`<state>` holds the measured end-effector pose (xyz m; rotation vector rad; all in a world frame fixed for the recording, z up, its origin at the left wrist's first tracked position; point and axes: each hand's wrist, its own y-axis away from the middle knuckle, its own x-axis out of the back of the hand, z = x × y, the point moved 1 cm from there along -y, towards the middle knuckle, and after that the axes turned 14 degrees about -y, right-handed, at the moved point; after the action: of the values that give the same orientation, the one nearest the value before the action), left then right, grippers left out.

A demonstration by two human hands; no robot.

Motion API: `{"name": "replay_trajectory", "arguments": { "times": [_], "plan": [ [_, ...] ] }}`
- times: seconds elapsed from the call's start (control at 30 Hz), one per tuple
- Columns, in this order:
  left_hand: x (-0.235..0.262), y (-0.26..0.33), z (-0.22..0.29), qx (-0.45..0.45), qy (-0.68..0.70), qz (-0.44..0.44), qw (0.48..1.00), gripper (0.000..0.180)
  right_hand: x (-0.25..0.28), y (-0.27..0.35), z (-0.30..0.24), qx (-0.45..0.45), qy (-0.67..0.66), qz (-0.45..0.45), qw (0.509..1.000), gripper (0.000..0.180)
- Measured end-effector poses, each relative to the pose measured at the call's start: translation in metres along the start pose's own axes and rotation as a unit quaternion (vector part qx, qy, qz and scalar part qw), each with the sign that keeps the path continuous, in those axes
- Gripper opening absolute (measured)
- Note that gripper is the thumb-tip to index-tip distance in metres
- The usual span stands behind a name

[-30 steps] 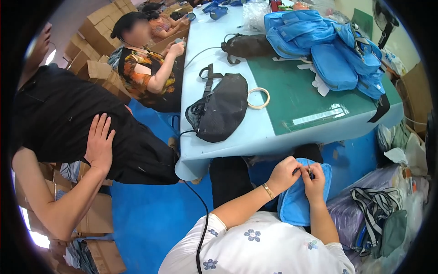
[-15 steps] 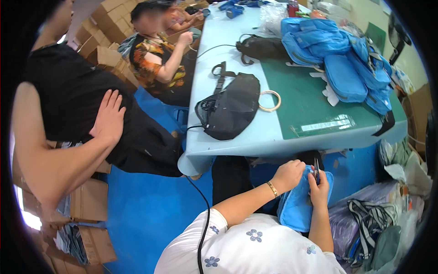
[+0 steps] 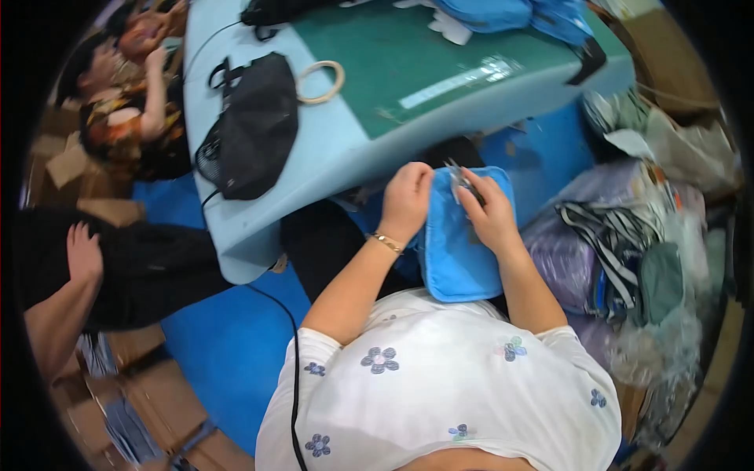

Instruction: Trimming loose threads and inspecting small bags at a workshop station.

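A light blue padded fabric bag point(image 3: 462, 263) with rounded corners lies across my lap, below the table's near edge. My left hand point(image 3: 406, 206) is closed, its thumb and fingers pinched at the bag's upper left corner. A pair of small metal thread snips point(image 3: 458, 177) sits in my closed right hand point(image 3: 493, 213), over the upper part of the bag. The blades point up and to the left, close to the bag's top edge. Whether a thread lies between the blades is too small to tell.
On the table point(image 3: 361, 169) are a black bag point(image 3: 263, 125), a tape roll point(image 3: 320, 82) and a pile of blue bags point(image 3: 491, 14). Plastic-wrapped bundles point(image 3: 561, 235) stand at my right. A co-worker's arm point(image 3: 67, 290) and cardboard boxes point(image 3: 161, 392) are at left. A black cord point(image 3: 295, 369) hangs before me.
The view has swung right and down, so the table and co-workers sit farther left. My left hand stays at the bag's corner. The snips now tilt more to the left over the bag.
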<state>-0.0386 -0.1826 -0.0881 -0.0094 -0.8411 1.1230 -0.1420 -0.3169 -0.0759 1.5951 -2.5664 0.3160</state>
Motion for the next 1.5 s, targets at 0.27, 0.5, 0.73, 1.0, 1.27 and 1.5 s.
{"name": "replay_trajectory", "arguments": {
  "times": [0.27, 0.5, 0.73, 1.0, 1.27, 1.5],
  "plan": [
    [-0.009, 0.006, 0.000, 0.022, 0.009, -0.024, 0.999, 0.011, 0.010, 0.014, -0.031, 0.082, 0.179, -0.003, 0.980, 0.040],
    [-0.007, 0.009, 0.000, -0.011, -0.028, -0.008, 1.000, 0.010, 0.007, 0.013, -0.039, 0.132, 0.283, -0.014, 0.950, 0.035],
    [-0.008, 0.007, 0.000, -0.034, -0.058, 0.007, 0.998, 0.010, 0.002, 0.008, -0.043, 0.138, 0.326, -0.015, 0.935, 0.031],
    [-0.008, 0.010, -0.001, -0.042, -0.052, 0.020, 0.998, 0.010, 0.010, 0.015, -0.042, 0.126, 0.305, 0.007, 0.944, 0.029],
    [0.001, 0.024, -0.032, 0.208, 0.143, 0.050, 0.966, 0.023, 0.009, 0.013, 0.010, 0.045, 0.048, 0.055, 0.996, 0.034],
    [0.031, 0.050, -0.003, 0.091, 0.027, -0.038, 0.995, 0.014, 0.013, 0.013, 0.020, -0.041, -0.104, 0.074, 0.991, 0.039]
  ]
}}
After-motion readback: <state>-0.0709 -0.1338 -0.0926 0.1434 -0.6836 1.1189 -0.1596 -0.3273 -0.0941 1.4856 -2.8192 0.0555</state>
